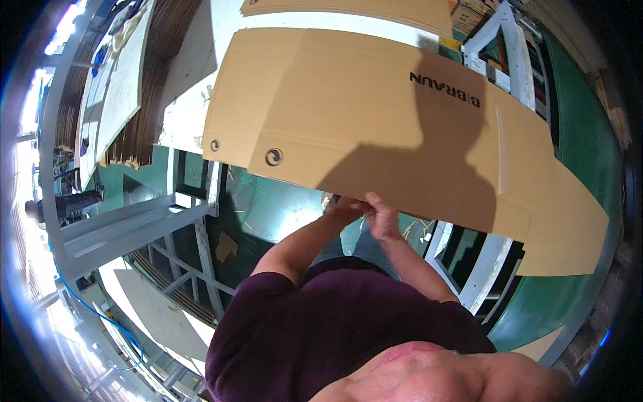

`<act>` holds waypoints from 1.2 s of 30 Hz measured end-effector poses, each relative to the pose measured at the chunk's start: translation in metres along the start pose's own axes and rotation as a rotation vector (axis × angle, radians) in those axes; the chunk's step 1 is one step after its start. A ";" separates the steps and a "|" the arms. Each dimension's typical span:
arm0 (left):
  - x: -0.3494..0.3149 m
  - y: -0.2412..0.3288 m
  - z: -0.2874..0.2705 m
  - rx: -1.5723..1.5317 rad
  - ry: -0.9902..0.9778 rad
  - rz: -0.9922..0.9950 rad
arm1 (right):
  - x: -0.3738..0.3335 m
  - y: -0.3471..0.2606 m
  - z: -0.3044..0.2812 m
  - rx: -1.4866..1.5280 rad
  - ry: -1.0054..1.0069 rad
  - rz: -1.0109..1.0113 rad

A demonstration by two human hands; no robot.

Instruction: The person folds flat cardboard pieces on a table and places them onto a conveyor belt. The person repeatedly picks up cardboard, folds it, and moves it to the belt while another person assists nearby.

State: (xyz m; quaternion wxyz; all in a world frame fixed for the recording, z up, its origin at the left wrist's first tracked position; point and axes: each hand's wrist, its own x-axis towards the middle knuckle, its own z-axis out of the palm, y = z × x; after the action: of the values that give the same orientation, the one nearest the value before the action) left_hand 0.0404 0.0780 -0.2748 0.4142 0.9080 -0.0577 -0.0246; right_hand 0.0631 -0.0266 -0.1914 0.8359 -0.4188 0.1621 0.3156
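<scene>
A large flat brown cardboard box blank (335, 100) with crease lines and dark printing stretches before me, its right end reaching past the white table top. At the middle of its near edge, my left hand (348, 208) is closed, its fingers partly hidden at the cardboard. Right beside it, nearly touching, my right hand (383, 218) is closed on the same edge, one digit showing above it. A shadow falls across the printed face.
Beyond the blank lies another cardboard sheet (348, 8) on the white table top (194, 114). Stacked sheets (151, 87) stand at the far left. Grey metal frames (134, 231) flank me on the left, with a green surface (583, 127) on the right. Scraps litter the green floor.
</scene>
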 end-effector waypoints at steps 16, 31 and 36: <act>-0.185 -0.053 -0.096 0.051 -0.450 -0.518 | 0.083 0.206 0.064 0.215 -0.119 0.843; -0.012 0.014 0.018 0.442 -0.117 0.264 | 0.019 -0.180 -0.264 -1.445 0.872 -0.539; -0.006 0.016 0.011 0.512 -0.146 0.315 | 0.029 -0.219 -0.326 -1.114 0.730 -0.263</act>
State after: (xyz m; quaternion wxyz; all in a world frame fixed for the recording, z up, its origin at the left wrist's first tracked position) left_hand 0.0316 0.0602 -0.2701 0.1653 0.9586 -0.2316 -0.0100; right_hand 0.2275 -0.3753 -0.2707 0.4184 -0.8830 0.1945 0.0861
